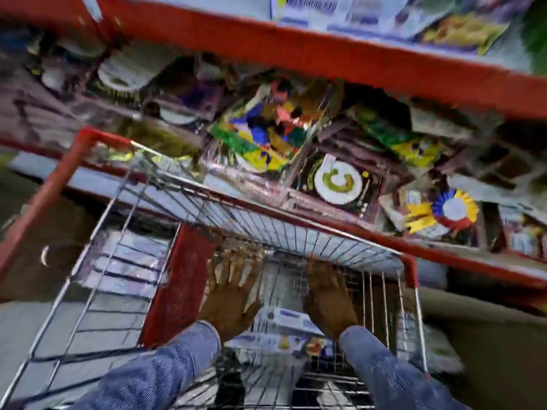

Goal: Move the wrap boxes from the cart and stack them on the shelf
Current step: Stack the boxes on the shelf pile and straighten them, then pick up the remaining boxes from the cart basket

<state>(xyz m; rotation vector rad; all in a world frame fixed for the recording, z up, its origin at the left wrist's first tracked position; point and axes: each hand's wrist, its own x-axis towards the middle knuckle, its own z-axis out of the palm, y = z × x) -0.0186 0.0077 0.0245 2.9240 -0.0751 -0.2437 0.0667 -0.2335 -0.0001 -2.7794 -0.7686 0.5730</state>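
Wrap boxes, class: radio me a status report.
Left hand and right hand down inside cart, fingers spread. Wrap box beneath, ungripped. Wire cart wall close ahead.

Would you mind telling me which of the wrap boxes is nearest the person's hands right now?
The wrap box in the cart, lying between the left hand and right hand; the other boxes sit high on the top shelf.

The cart [124, 232] is silver wire with red corner trim and a red panel [180, 279]. The shelf [296, 45] edges are red. Both sleeves [154, 377] are blue denim with a fine stripe. The box [284, 321] in the cart is white with blue print and a yellow spot. A rosette [454, 210] on the shelf is blue, yellow and red around a white centre.
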